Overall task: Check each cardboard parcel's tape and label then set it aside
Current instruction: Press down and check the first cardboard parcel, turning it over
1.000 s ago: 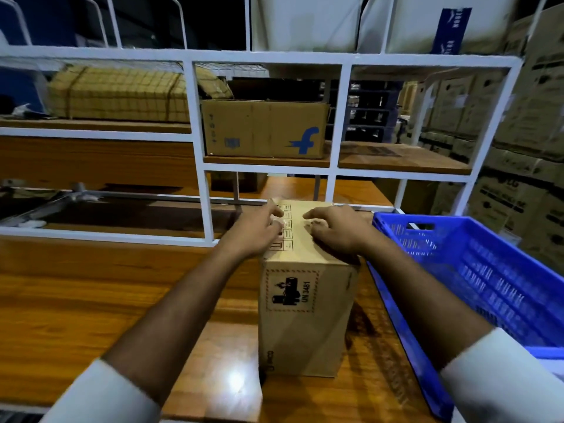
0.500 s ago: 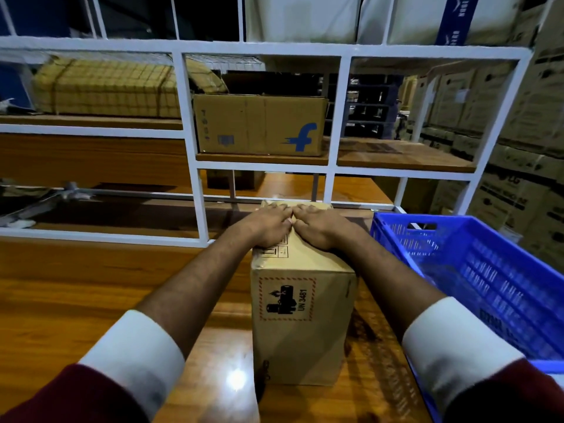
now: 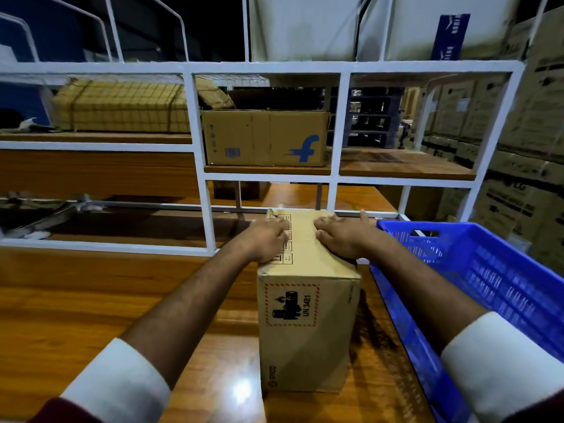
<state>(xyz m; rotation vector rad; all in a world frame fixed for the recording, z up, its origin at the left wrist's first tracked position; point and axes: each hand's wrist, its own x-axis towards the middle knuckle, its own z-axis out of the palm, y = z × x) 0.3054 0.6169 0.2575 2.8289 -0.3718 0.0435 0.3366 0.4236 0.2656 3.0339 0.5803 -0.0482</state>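
Note:
A tall brown cardboard parcel (image 3: 305,334) stands on the wooden table (image 3: 91,300). Its near face carries a red-bordered hazard label (image 3: 291,305) reading UN 3481. Printed handling symbols run along the left of its top face. My left hand (image 3: 268,239) lies flat on the top's left side, over those symbols. My right hand (image 3: 341,238) lies flat on the top's right side, fingers straight and pointing inward. A strip of bare cardboard shows between the two hands.
A blue plastic crate (image 3: 476,270) sits right beside the parcel. A white metal shelf frame (image 3: 195,166) stands behind it, holding a brown box with a blue logo (image 3: 265,138) and a wrapped yellow bundle (image 3: 122,106). Stacked cartons (image 3: 525,166) fill the right background.
Both hands flattened and slid apart across the parcel's top, leaving a gap between them. The parcel has stayed where it stood.

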